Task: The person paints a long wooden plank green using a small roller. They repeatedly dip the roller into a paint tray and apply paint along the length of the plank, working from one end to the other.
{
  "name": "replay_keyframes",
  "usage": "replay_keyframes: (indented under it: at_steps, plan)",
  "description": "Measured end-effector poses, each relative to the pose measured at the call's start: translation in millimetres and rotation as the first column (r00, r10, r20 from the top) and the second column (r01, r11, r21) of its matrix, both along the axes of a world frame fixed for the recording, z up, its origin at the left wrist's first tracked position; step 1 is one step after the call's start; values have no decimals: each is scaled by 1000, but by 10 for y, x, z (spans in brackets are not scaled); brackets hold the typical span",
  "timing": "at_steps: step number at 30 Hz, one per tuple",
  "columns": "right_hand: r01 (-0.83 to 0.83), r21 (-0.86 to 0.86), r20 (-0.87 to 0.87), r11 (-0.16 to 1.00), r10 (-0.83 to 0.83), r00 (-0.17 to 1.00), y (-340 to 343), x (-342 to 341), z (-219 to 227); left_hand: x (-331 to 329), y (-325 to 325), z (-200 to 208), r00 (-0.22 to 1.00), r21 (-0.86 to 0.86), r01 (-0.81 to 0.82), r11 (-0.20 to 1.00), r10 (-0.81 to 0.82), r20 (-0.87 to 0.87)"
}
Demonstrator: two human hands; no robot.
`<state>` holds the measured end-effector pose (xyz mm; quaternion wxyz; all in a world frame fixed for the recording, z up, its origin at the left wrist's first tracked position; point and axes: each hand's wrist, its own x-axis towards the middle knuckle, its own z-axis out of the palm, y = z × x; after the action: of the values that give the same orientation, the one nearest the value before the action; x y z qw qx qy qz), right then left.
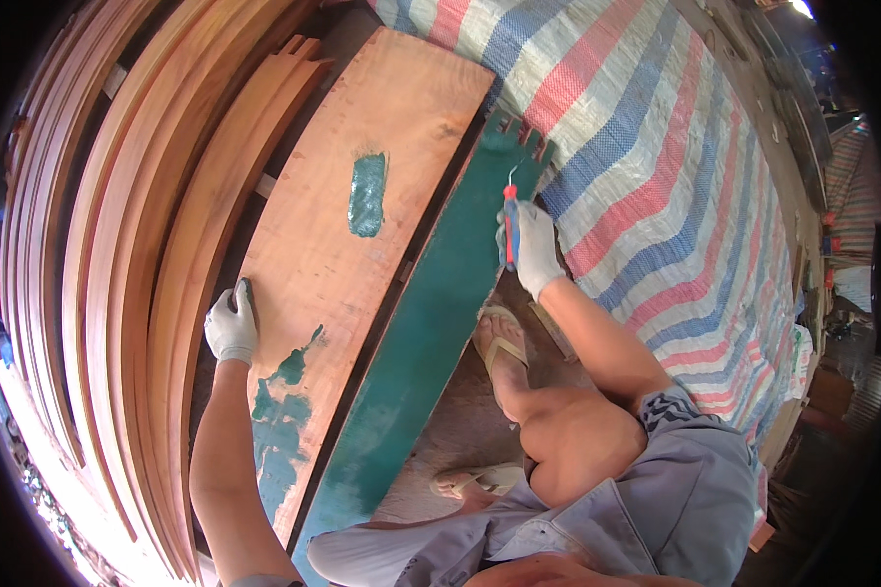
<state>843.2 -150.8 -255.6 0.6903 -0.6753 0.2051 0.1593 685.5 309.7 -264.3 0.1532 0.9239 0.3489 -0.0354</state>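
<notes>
My right hand [533, 249], in a pale work glove, is closed around the red and blue handle of a small paint roller [510, 210]. Its bent wire reaches over the far end of a green-painted board [431, 313]; the roller head blends into the green there. My left hand [231, 325], also gloved and with a dark stain at a fingertip, grips the left edge of a bare wooden board [333, 264]. On that board are a wet green paint patch [367, 196] and a ragged green smear [282, 421] nearer me. A dark narrow gap separates the two boards.
Long curved wooden strips [157, 245] lie stacked along the left. A red, blue and white striped tarp [656, 186] covers a bulky heap on the right. My sandalled foot [502, 352] stands on the floor beside the green board. Assorted clutter [842, 382] lines the far right.
</notes>
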Motion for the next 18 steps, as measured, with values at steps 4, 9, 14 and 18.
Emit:
replay_keyframes:
  at_steps: [4, 9, 14, 18]
  plan:
    - [-8, -24, -32, 1000, 8, 999, -45, 179, -31, 46, -52, -39, 1000, -42, -10, 999, 9, -18]
    - [-26, -49, -87, 998, 21, 996, -70, -348, -73, 8, 29, -92, 1000, -12, -20, 1000, 20, -1]
    - [-11, -36, -27, 999, 10, 1000, -78, -53, -4, 10, 39, -87, 1000, 1, -16, 1000, 16, -11]
    - [-113, -104, -18, 988, 111, 994, -149, -143, -83, 33, -9, -139, 1000, -22, -16, 1000, 15, -11]
